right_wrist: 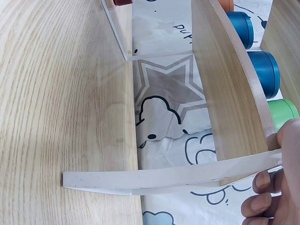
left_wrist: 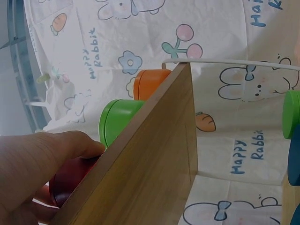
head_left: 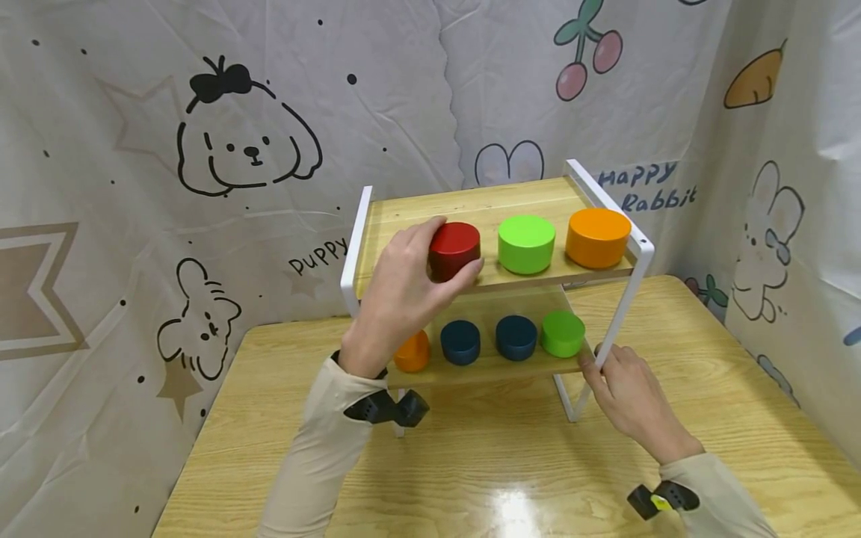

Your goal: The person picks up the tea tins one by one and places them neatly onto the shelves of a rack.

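My left hand (head_left: 403,280) holds a dark red round tin (head_left: 455,250) at the front of the upper board of a two-tier shelf (head_left: 471,202), thumb on the near side and fingers around the far side. In the left wrist view the red tin (left_wrist: 70,180) is partly hidden by that hand. Beside it on the same board stand a green tin (head_left: 527,245) and an orange tin (head_left: 598,237). My right hand (head_left: 632,392) grips the shelf's white right leg (head_left: 615,317) by the lower board, its thumb in front and fingertips (right_wrist: 260,202) curled behind.
On the lower board are an orange tin (head_left: 412,351), two dark blue tins (head_left: 460,342) (head_left: 516,338) and a green tin (head_left: 563,333). The shelf stands on a wooden table (head_left: 269,418). Printed cloth (head_left: 390,90) hangs behind and at both sides.
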The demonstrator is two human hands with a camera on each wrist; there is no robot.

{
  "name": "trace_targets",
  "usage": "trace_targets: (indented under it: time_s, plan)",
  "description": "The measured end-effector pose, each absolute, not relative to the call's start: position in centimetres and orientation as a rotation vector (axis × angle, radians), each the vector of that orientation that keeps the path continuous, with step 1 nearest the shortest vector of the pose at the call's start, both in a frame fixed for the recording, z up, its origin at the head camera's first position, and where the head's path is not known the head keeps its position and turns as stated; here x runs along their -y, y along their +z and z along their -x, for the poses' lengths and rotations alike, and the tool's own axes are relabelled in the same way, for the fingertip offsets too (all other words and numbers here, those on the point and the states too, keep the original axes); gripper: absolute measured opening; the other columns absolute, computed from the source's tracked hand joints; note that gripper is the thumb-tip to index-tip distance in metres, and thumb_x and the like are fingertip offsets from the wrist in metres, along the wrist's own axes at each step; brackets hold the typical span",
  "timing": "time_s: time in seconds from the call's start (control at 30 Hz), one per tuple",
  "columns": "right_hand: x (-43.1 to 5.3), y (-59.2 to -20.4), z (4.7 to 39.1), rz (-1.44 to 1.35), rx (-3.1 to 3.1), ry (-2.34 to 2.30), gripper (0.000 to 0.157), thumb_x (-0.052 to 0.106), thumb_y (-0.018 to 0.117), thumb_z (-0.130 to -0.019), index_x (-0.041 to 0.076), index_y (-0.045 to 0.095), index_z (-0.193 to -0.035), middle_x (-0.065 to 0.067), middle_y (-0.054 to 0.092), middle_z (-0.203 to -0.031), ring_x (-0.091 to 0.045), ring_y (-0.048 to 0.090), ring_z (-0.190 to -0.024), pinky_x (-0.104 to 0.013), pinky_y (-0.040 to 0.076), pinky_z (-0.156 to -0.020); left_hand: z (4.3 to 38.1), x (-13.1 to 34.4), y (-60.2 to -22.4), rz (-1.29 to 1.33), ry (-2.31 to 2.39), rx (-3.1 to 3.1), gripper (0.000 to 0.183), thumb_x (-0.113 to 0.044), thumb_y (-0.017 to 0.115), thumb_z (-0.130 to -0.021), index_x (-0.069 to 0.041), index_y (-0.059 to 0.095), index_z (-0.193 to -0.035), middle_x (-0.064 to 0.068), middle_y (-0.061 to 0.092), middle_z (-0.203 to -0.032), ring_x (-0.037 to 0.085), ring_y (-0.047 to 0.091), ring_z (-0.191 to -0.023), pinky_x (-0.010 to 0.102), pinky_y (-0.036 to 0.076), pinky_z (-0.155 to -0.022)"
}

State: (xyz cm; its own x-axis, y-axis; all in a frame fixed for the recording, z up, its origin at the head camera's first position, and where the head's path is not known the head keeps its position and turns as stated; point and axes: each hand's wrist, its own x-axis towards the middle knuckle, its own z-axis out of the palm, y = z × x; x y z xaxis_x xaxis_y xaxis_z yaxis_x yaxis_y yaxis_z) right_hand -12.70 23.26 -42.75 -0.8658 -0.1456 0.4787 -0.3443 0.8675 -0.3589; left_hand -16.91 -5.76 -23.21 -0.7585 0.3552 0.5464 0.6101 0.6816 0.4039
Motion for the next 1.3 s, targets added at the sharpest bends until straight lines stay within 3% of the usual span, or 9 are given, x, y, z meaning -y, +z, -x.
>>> trace_targets:
  time_s: [0.27, 0.37, 0.6, 0.73, 0.83, 0.93, 1.03, 1.17, 1.3]
  plan:
    - [-23.2, -42.8, 12.9, -0.360, 2.611, 0.621, 0.035, 0.024, 0.044, -0.103, 0.014, 0.050, -0.070, 0.002, 0.043, -0.067, -0.019, 0.042, -0.065, -0.031, 0.032, -0.057, 16.8, 5.8, -23.4, 0.716, -0.804, 2.427, 0.068, -0.039, 0.069, -0.087, 0.003, 0.047, -0.136, 0.018, 0.056, -0.128, 0.029, 0.054, -0.112, 0.036, 0.048, -0.093]
    - [-23.2, -42.8, 12.9, -0.365, 2.603, 0.620, 0.034, 0.023, 0.044, -0.103, 0.014, 0.050, -0.071, 0.002, 0.043, -0.067, -0.019, 0.042, -0.065, -0.031, 0.032, -0.057, 16.2, 6.4, -23.9, 0.724, -0.842, 2.240, 0.061, -0.036, 0.066, -0.089, 0.004, 0.049, -0.133, 0.018, 0.057, -0.127, 0.030, 0.052, -0.113, 0.039, 0.043, -0.096]
    - [-23.2, -42.8, 13.0, -0.374, 2.585, 0.626, 0.033, 0.023, 0.045, -0.103, 0.014, 0.051, -0.072, 0.002, 0.044, -0.068, -0.018, 0.044, -0.065, -0.031, 0.033, -0.056, 14.5, 9.3, -25.8, 0.733, -0.940, 1.705, 0.033, -0.023, 0.057, -0.092, 0.007, 0.062, -0.104, 0.018, 0.065, -0.100, 0.031, 0.060, -0.092, 0.034, 0.047, -0.086]
    - [-23.2, -42.9, 12.9, -0.380, 2.575, 0.623, 0.032, 0.021, 0.045, -0.103, 0.014, 0.051, -0.072, 0.002, 0.044, -0.067, -0.018, 0.043, -0.065, -0.031, 0.032, -0.056, 14.3, 11.2, -28.0, 0.613, -1.001, 1.425, 0.028, -0.017, 0.056, -0.087, 0.010, 0.059, -0.088, 0.020, 0.061, -0.080, 0.028, 0.057, -0.074, 0.026, 0.047, -0.077]
    - [-23.2, -43.1, 12.9, -0.377, 2.566, 0.625, 0.031, 0.020, 0.046, -0.102, 0.014, 0.051, -0.072, 0.002, 0.044, -0.067, -0.019, 0.044, -0.065, -0.031, 0.033, -0.057, 14.2, 13.2, -30.2, 0.513, -1.072, 1.372, 0.024, -0.010, 0.055, -0.083, 0.013, 0.055, -0.083, 0.021, 0.057, -0.076, 0.022, 0.054, -0.071, 0.023, 0.045, -0.074]
    - [-23.2, -43.2, 12.7, -0.379, 2.576, 0.637, 0.030, 0.020, 0.046, -0.102, 0.014, 0.051, -0.072, 0.002, 0.045, -0.068, -0.018, 0.044, -0.065, -0.031, 0.033, -0.057, 13.8, 15.8, -33.2, 0.443, -1.120, 1.618, 0.014, -0.002, 0.056, -0.084, 0.011, 0.058, -0.087, 0.018, 0.060, -0.080, 0.017, 0.055, -0.075, 0.019, 0.045, -0.073]
    - [-23.1, -43.3, 12.5, -0.378, 2.588, 0.649, 0.030, 0.020, 0.046, -0.102, 0.015, 0.051, -0.072, 0.003, 0.045, -0.068, -0.018, 0.044, -0.065, -0.031, 0.033, -0.056, 14.2, 18.4, -37.2, 0.350, -1.095, 2.000, 0.011, 0.004, 0.062, -0.083, 0.006, 0.062, -0.094, 0.014, 0.063, -0.088, 0.018, 0.058, -0.079, 0.022, 0.048, -0.071]
    - [-23.2, -43.1, 12.5, -0.371, 2.569, 0.647, 0.031, 0.019, 0.046, -0.102, 0.015, 0.049, -0.071, 0.002, 0.043, -0.067, -0.019, 0.042, -0.064, -0.031, 0.031, -0.056, 15.8, 20.7, -42.9, 0.138, -1.059, 2.371, 0.024, 0.001, 0.069, -0.081, 0.005, 0.062, -0.103, 0.019, 0.060, -0.103, 0.033, 0.057, -0.090, 0.040, 0.050, -0.075]
    - [-23.4, -42.9, 12.7, -0.374, 2.565, 0.638, 0.032, 0.020, 0.046, -0.102, 0.014, 0.049, -0.070, 0.001, 0.043, -0.068, -0.019, 0.041, -0.065, -0.032, 0.031, -0.058, 17.2, 21.7, -47.0, -0.062, -1.073, 2.613, 0.047, -0.012, 0.074, -0.081, 0.006, 0.053, -0.119, 0.027, 0.046, -0.123, 0.043, 0.043, -0.111, 0.054, 0.041, -0.086]
